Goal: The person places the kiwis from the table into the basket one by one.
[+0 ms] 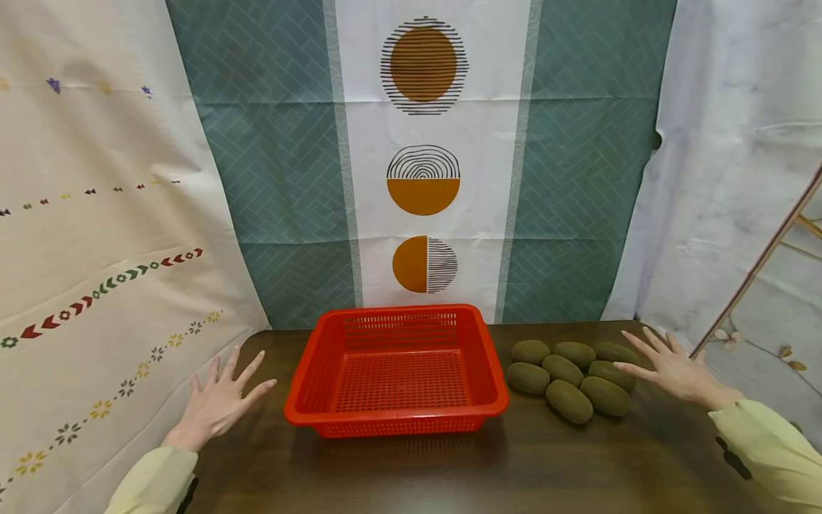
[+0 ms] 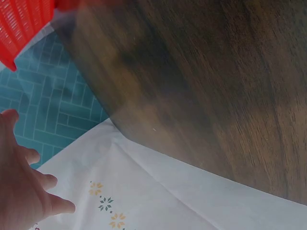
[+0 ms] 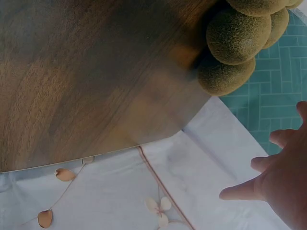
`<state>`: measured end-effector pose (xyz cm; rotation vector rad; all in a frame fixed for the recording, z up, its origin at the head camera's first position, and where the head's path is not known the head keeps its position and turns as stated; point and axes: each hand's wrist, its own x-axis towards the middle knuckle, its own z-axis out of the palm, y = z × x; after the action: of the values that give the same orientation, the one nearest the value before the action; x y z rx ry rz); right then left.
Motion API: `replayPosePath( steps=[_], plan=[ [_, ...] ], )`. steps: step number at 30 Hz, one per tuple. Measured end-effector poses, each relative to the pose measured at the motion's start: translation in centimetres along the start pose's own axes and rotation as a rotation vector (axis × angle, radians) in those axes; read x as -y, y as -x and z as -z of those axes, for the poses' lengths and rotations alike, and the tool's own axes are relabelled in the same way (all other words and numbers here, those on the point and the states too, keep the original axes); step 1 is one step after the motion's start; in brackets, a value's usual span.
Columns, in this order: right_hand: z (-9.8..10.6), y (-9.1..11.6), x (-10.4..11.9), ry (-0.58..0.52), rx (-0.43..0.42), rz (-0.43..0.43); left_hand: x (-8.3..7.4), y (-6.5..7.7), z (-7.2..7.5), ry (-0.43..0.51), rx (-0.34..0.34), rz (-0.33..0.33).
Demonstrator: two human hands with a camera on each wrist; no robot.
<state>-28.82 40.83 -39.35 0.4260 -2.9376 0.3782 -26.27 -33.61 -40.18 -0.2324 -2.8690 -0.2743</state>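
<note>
My left hand (image 1: 217, 401) is held to the left of a red plastic basket (image 1: 394, 421), fingers spread and nothing in them. On the other side, my right hand (image 1: 677, 368) hovers with spread fingers beside a group of brown fuzzy kiwis (image 1: 569, 402), holding nothing. Its thumb and fingertips come near the rightmost kiwis. Several kiwis lie close together on the dark table to the right of the basket, whose slotted inside shows no contents. In the left wrist view the left hand (image 2: 21, 187) has its fingers apart; the right wrist view shows the right hand (image 3: 283, 172) likewise.
The dark wooden table (image 1: 411, 478) extends in front of the basket. Behind it hangs a green and white cloth (image 1: 276, 178) with orange circle prints. A cream patterned cloth (image 1: 96, 235) borders the left side, and a white floral cloth (image 1: 726, 214) the right.
</note>
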Motion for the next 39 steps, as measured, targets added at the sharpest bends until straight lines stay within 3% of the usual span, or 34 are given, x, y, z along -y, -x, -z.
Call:
replayPosePath(
  steps=[15, 20, 29, 36, 39],
  plan=[
    [0.1, -0.8, 0.1, -0.050, 0.017, -0.012, -0.3, -0.4, 0.4, 0.025, 0.029, 0.017],
    [-0.2, -1.5, -0.4, -0.164, -0.021, 0.003, -1.0, -1.2, 0.3, 0.099, 0.038, -0.009],
    [-1.3, -2.6, -1.3, -0.338, -0.048, -0.058, -2.3, -2.4, -0.7, 0.262, 0.016, -0.056],
    [-2.0, -3.3, -2.1, -0.414, -0.096, -0.060, -3.0, -3.4, -1.4, 0.465, 0.054, -0.049],
    [-2.3, -3.2, -2.4, -0.480, -0.097, -0.087, -3.0, -3.8, -1.9, 0.523, 0.040, -0.053]
  ],
)
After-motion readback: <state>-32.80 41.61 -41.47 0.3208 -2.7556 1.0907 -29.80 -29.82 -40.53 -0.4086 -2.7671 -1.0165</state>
